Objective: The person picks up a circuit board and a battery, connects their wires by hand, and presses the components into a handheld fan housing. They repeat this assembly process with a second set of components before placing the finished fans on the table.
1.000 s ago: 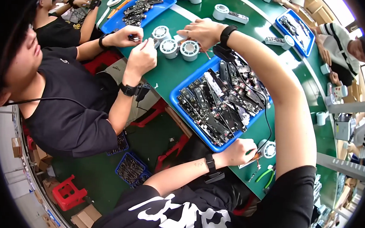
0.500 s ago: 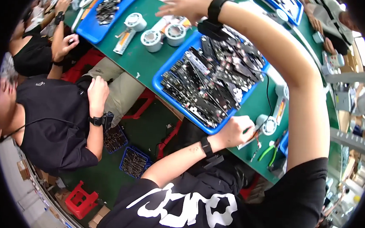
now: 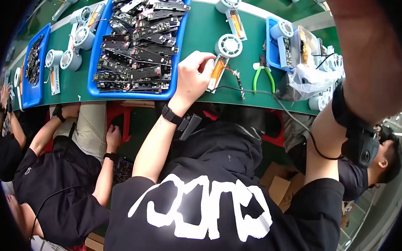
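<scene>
My left hand (image 3: 193, 76) is closed, its thumb and fingers curled together against the left edge of an open handheld fan (image 3: 228, 46). Whatever lies between the fingertips is hidden. The fan lies on the green table with its round white head away from me; an orange battery (image 3: 218, 69) fills its handle, and a small circuit board (image 3: 240, 84) hangs off it on thin wires. At the upper right my right hand (image 3: 370, 56) is raised close to the camera, large and blurred, its fingers out of sight.
Left of my left hand stands a blue tray (image 3: 94, 62) heaped with black circuit strips. Green-handled pliers (image 3: 263, 79), a plastic bag (image 3: 308, 81) and a blue bin (image 3: 269, 50) are to the right. Another fan (image 3: 229, 2) lies farther back. A co-worker (image 3: 59, 177) sits at left.
My right hand has swung from over the far side of the tray to the upper right, near the camera. The view has turned; my left hand stays beside the fan handle.
</scene>
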Available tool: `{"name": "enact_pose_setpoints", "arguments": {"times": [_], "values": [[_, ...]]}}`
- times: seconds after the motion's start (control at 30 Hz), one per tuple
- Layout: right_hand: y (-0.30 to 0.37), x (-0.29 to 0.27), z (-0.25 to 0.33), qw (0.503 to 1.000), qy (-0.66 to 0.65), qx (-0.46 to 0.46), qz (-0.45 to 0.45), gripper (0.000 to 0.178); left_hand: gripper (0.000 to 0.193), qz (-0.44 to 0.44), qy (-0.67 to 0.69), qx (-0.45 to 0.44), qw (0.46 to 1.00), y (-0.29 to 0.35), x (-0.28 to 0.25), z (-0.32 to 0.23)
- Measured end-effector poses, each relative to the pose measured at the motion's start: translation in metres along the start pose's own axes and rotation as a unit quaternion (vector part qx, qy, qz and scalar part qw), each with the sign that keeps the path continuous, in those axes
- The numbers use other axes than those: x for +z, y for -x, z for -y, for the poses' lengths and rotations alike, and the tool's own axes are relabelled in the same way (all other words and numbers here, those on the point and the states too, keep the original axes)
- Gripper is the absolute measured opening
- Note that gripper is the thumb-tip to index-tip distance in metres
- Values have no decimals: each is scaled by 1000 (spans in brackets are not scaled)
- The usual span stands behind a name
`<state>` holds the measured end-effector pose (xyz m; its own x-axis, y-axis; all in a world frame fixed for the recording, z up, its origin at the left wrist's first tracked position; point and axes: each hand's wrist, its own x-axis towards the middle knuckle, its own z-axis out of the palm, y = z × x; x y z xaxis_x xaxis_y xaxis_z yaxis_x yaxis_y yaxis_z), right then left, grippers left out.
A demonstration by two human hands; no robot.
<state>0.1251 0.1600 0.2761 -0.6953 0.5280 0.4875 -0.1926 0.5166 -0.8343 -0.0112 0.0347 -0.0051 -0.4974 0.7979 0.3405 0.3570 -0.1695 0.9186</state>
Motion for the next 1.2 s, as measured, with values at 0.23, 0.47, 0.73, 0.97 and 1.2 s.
{"name": "enact_pose_setpoints", "arguments": {"times": [0.23, 0.47, 0.73, 0.97, 1.2], "values": [[119, 35, -39, 988, -63, 119, -71, 29, 23, 60, -42, 31, 997, 14, -9, 1], [201, 75, -151, 930, 196, 308, -46, 49, 36, 83, -73, 2, 994, 21, -4, -18], [193, 66, -169, 891, -203, 382, -136, 37, 35, 74, -88, -4, 993, 20, 9, -23], [175, 68, -172, 852, -297, 407, -140, 34, 30, 5, -103, 47, 994, 5, 7, -29], [201, 60, -181, 847, -326, 389, -158, 36, 17, -5, -200, 142, 969, 11, 15, -28]]}}
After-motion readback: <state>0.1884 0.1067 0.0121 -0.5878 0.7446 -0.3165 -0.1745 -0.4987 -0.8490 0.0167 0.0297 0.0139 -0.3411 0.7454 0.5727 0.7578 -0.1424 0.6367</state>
